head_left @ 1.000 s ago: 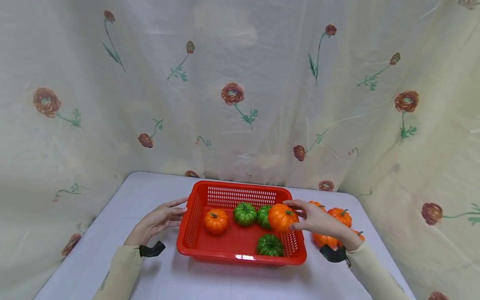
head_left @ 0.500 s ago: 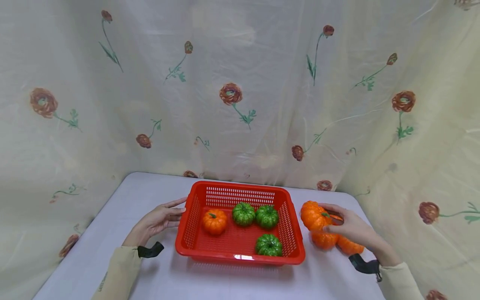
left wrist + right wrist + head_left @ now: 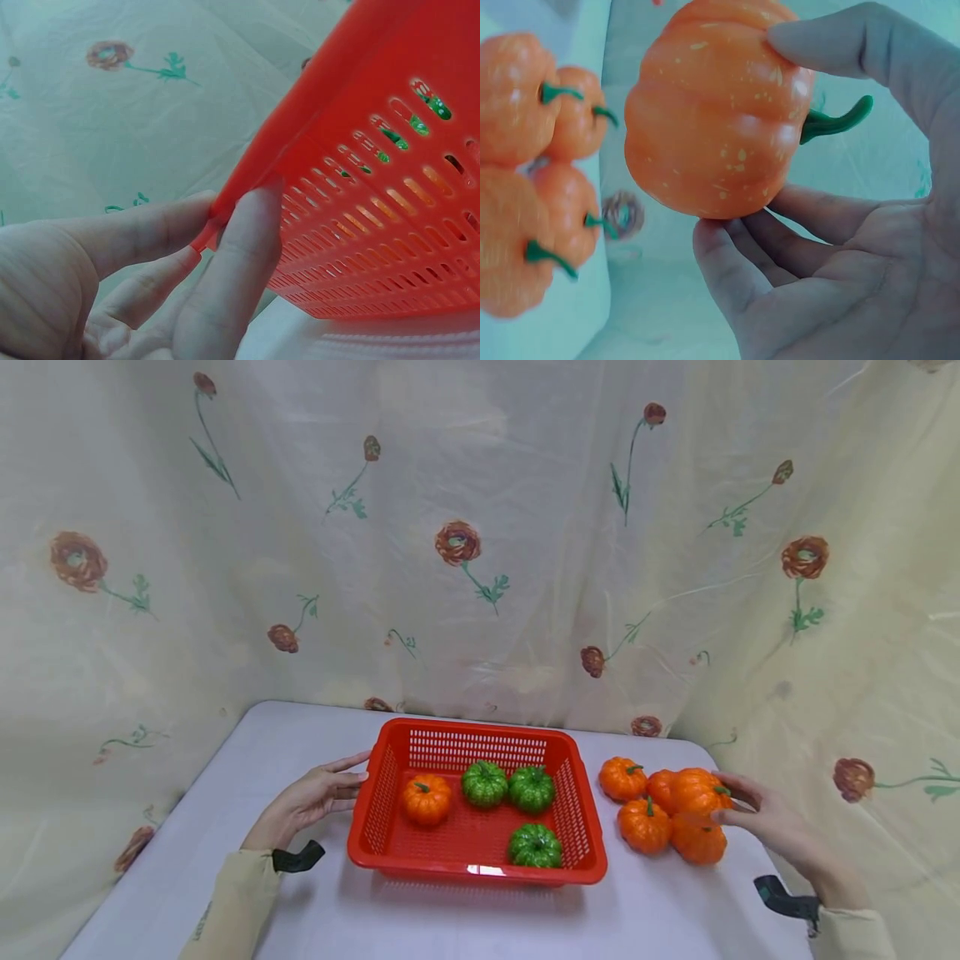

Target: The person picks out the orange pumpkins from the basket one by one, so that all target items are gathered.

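A red plastic basket (image 3: pixel 480 870) stands mid-table with an orange pumpkin (image 3: pixel 427 799) and green pumpkins (image 3: pixel 484 783) inside. At its left side, my left hand (image 3: pixel 311 799) pinches the rim between thumb and fingers, as the left wrist view shows. To the right of the basket, my right hand (image 3: pixel 772 818) holds another orange pumpkin (image 3: pixel 712 112); thumb on one side, fingertips on the other, green stem towards the palm. In the head view this held pumpkin overlaps a group of orange pumpkins (image 3: pixel 645 827) on the table, partly covering those behind and below it.
A white-covered table (image 3: pixel 300 910) carries everything, its far edge just behind the basket. Flower-printed sheeting (image 3: pixel 480 460) hangs behind the table and along both sides. Black wrist straps (image 3: pixel 298 857) sit on both wrists.
My right hand has carried the orange pumpkin from over the basket's right side rightward to the pumpkin group, uncovering the green pumpkin beneath. My left hand has stayed at the rim.
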Action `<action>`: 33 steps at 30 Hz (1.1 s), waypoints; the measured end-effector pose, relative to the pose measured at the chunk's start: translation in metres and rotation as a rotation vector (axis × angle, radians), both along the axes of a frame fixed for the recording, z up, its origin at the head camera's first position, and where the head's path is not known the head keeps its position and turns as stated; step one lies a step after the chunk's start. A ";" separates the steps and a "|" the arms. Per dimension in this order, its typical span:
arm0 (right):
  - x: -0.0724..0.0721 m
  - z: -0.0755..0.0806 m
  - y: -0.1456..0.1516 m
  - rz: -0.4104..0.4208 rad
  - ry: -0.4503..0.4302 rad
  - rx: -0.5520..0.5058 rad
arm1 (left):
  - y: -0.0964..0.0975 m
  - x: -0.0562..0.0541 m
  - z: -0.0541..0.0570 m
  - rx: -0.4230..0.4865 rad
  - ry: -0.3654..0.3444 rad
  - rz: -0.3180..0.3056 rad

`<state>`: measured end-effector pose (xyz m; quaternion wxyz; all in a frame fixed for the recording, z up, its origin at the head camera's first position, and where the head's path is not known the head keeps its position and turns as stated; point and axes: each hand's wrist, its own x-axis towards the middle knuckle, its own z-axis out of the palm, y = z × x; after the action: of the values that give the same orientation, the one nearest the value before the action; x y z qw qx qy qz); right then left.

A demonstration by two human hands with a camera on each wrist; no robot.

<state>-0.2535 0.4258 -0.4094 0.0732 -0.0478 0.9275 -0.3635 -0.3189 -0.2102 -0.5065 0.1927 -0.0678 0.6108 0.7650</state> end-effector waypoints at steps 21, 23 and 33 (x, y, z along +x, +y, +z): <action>-0.019 -0.040 0.068 -0.240 -0.077 -0.041 | -0.001 0.001 0.002 0.016 0.011 -0.027; -0.022 -0.049 0.074 -0.254 -0.078 -0.036 | -0.001 0.002 0.001 0.026 0.014 -0.029; -0.034 -0.074 0.090 -0.250 -0.108 0.023 | -0.001 0.002 0.001 0.034 0.000 -0.015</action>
<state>-0.2873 0.5160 -0.4835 0.0775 0.0887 0.9251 -0.3609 -0.3170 -0.2108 -0.5050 0.1993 -0.0598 0.5981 0.7739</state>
